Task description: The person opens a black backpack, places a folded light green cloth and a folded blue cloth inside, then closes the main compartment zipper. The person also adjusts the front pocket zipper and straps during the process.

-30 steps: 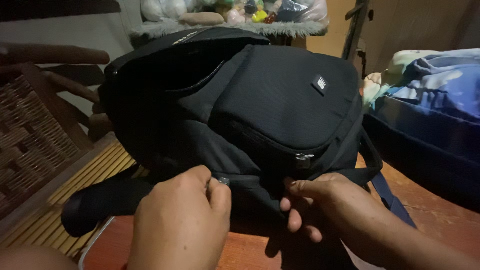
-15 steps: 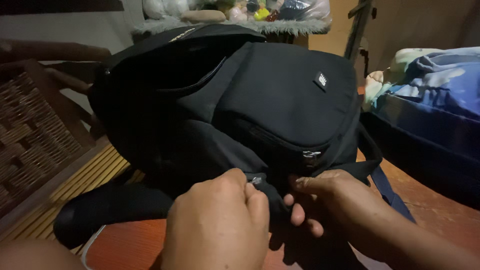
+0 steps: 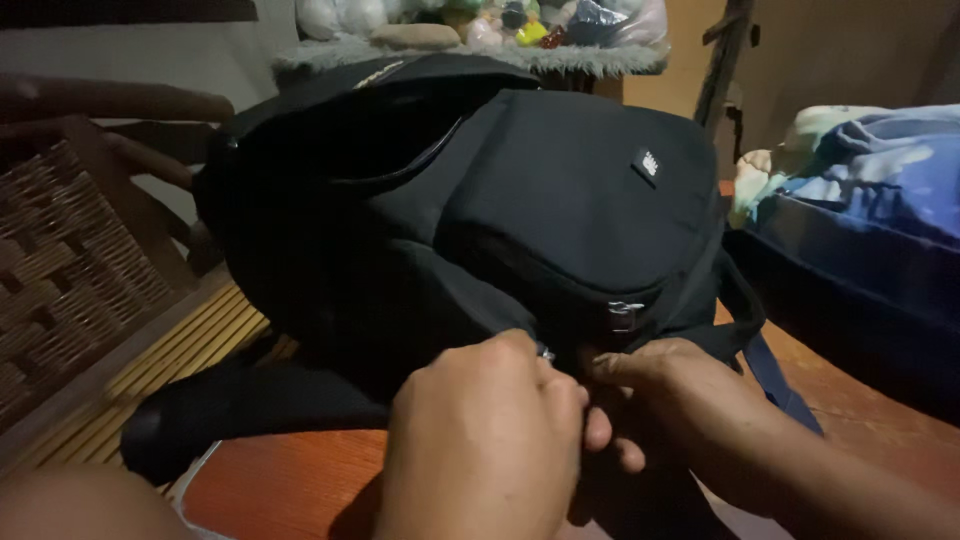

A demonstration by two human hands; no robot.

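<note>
My left hand [image 3: 485,440] pinches a zipper pull [image 3: 546,354] | right hand [image 3: 675,400] grips one backpack [image 3: 520,220] | one wicker chair [image 3: 70,270] left | bedding [image 3: 860,190] right

Woven cane chair [image 3: 70,290] at left, blue bedding [image 3: 880,190] at right.

Backpack [image 3: 540,210]: black fabric, lying tilted, front pocket facing up.
Place: near edge of the reddish surface [image 3: 290,480].
Zipper pull [image 3: 626,315]: small, metal.

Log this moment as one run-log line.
left hand: pinching zipper pull | right hand: gripping black backpack lower edge | surface: reddish table
</note>
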